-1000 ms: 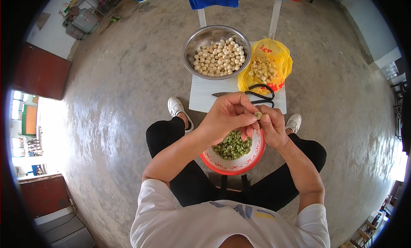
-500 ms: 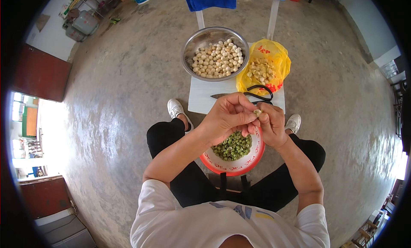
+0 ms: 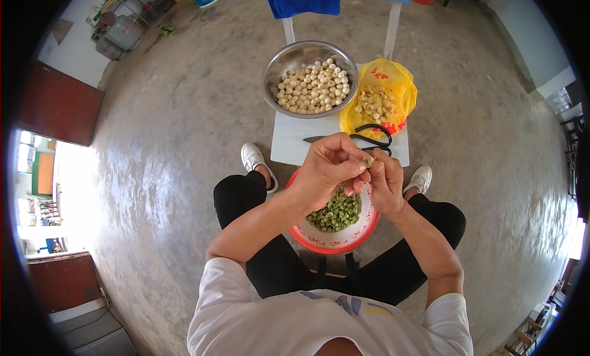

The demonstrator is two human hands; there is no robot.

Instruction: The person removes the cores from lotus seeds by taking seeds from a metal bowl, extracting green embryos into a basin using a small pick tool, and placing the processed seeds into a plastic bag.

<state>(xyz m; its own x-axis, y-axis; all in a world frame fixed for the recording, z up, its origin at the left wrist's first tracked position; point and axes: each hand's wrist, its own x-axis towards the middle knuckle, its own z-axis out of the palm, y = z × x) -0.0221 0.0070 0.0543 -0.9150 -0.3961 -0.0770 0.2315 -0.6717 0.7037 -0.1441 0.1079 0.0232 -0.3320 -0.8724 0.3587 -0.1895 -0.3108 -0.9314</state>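
Note:
Above the red-rimmed basin, my left hand (image 3: 332, 170) and my right hand (image 3: 387, 181) meet, fingertips pinched together. Between them is a small pale, yellowish round fruit (image 3: 369, 161); its exact kind I cannot make out. Both hands are closed on it. Partly hidden under my hands, the white and red basin (image 3: 335, 241) holds many small green caps or pieces (image 3: 337, 216). Just beyond my fingers, black-handled scissors (image 3: 376, 135) lie on the white chair seat (image 3: 289, 138), blade pointing left.
A steel bowl (image 3: 270, 82) of pale round fruits stands at the seat's back left. Beside it, an open yellow plastic bag (image 3: 402, 89) contains yellowish pieces. A blue cloth (image 3: 304, 1) hangs over the chair back. My knees flank the basin; concrete floor (image 3: 166, 147) surrounds everything.
My right hand has shifted slightly, its fingers closing in around the small fruit. More of the scissors' handle shows now. The bowl, bag and basin stay put.

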